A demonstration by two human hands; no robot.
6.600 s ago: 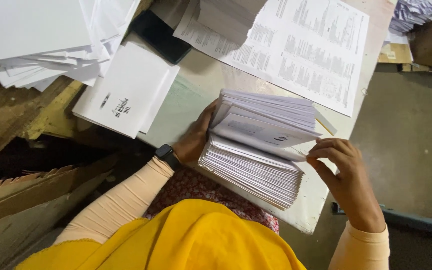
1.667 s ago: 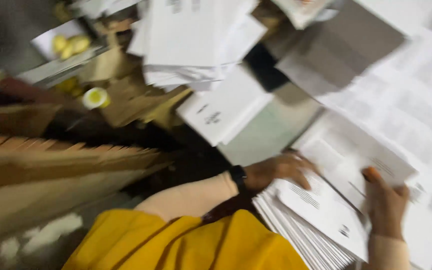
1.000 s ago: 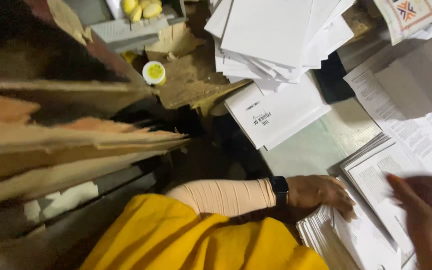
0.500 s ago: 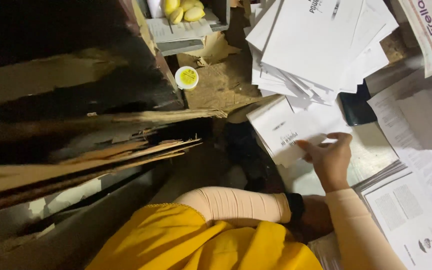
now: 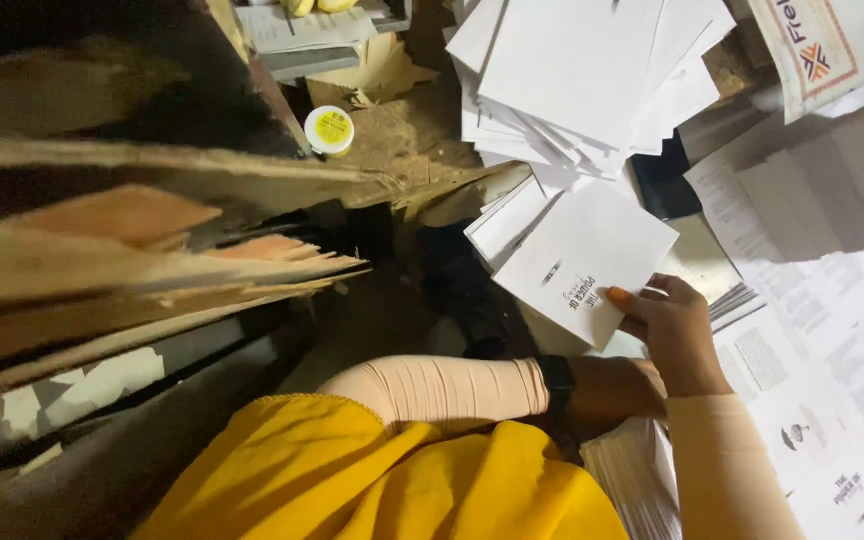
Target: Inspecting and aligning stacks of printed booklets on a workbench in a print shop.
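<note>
My right hand [image 5: 670, 332] grips the near corner of a white folded booklet [image 5: 582, 258], thumb on top. The booklet lies tilted on a small pile of similar booklets [image 5: 505, 222] at the table's left edge. My left arm, in a pale sleeve with a black watch [image 5: 555, 381], reaches across under my right forearm. Only the back of my left hand [image 5: 614, 388] shows, and its fingers are hidden. Below it sits a thick stack of printed sheets [image 5: 637, 478].
A big loose heap of white sheets [image 5: 582, 80] fills the top. Large printed sheets [image 5: 832, 370] cover the right side. A black flat object [image 5: 668, 185] lies between them. Splintered wooden boards [image 5: 152, 270] and a yellow-lidded jar [image 5: 330, 128] are at the left.
The view has swung left, away from the stack. My right hand has carried a white booklet over to the small pile at the table's left edge.
</note>
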